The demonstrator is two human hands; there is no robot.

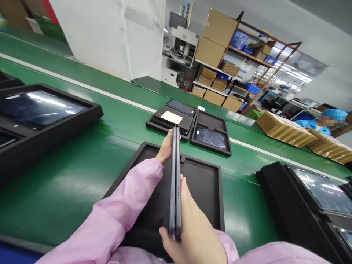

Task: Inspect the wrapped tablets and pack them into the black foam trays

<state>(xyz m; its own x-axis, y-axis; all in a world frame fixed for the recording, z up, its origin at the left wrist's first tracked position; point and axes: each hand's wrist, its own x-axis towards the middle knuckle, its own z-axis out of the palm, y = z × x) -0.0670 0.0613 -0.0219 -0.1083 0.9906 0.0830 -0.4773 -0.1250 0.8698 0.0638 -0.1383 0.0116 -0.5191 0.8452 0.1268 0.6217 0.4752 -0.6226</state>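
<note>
Sign [187,9], upper centre: Chinese characters, only "在这" made out, top cut off by frame. Pale yellow note [171,117], centre: no writing readable. White label [13,97] on left-edge tablet [52,104]: too small to read. Two tablets [173,165], mid-frame, edge-on over black tray [202,183], screens hidden. Left hand [165,147], partly covered: fingers holding far end. Right hand [194,223]: fingers gripping near end.

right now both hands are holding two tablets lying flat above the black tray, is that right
Not quite: the two tablets are not lying flat; the head view shows them on edge, thin sides toward the camera. The left hand and right hand do hold them above the black tray.
</note>
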